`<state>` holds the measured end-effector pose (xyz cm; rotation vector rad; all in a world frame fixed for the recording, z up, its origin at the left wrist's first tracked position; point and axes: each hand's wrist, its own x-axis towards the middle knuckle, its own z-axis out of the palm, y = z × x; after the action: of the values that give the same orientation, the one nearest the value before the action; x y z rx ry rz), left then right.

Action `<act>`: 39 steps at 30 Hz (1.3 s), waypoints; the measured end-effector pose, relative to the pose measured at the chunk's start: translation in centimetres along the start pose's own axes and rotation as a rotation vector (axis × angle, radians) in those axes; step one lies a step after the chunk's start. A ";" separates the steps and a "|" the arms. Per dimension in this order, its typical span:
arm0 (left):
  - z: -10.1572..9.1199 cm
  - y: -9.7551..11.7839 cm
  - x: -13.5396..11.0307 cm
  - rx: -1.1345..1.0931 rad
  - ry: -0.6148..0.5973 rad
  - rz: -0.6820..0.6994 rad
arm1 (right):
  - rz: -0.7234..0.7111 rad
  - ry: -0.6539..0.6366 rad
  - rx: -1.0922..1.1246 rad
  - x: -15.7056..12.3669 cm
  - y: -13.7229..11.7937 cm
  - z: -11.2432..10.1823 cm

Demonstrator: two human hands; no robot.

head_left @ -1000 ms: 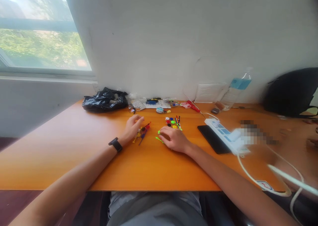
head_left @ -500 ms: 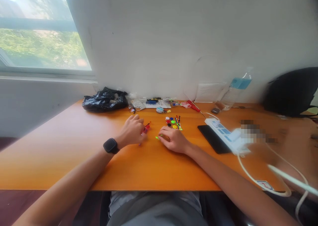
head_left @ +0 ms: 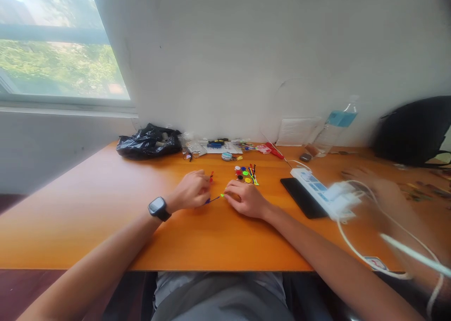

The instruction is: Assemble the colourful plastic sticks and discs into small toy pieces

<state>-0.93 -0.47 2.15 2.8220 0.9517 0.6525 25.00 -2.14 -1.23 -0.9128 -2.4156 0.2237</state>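
My left hand, with a black watch on its wrist, is closed in a pinch on a thin dark-blue plastic piece. Its thin end points toward my right hand. Between the fingertips of that hand is a small yellow-green piece, mostly hidden by the fingers. The two pieces are close together; I cannot tell whether they touch. Just beyond my left fingers lies a small red piece. Past my right hand are several coloured discs and a bunch of thin coloured sticks.
A black phone-like slab and a white power strip with cables lie to the right. Another person's blurred arm reaches in there. Along the wall are a black plastic bag, small packets, a clear bottle and a black bag.
My left hand has come slightly nearer to me, and the blue piece now shows in its fingers. My right hand has hardly moved. The other person's arm has shifted.
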 end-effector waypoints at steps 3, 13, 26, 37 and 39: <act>0.2 0.0 0.1 -0.049 -0.032 0.050 | -0.009 0.002 0.022 0.0 -0.1 -0.1; 0.3 0.0 0.1 -0.146 -0.038 0.092 | -0.029 -0.061 0.194 0.3 -1.6 -0.1; 1.5 1.0 -0.1 -0.004 -0.003 0.117 | 0.015 0.062 0.100 0.5 -1.3 0.3; 1.1 -0.1 -0.1 0.205 0.058 -0.035 | 0.025 0.097 0.071 0.5 -1.1 0.2; 1.1 -0.1 -0.1 0.233 0.060 -0.046 | 0.015 0.107 0.079 0.5 -1.1 0.2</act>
<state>-0.57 -0.38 1.07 2.9836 1.1716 0.6640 23.98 -2.67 -0.78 -0.8853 -2.2860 0.2668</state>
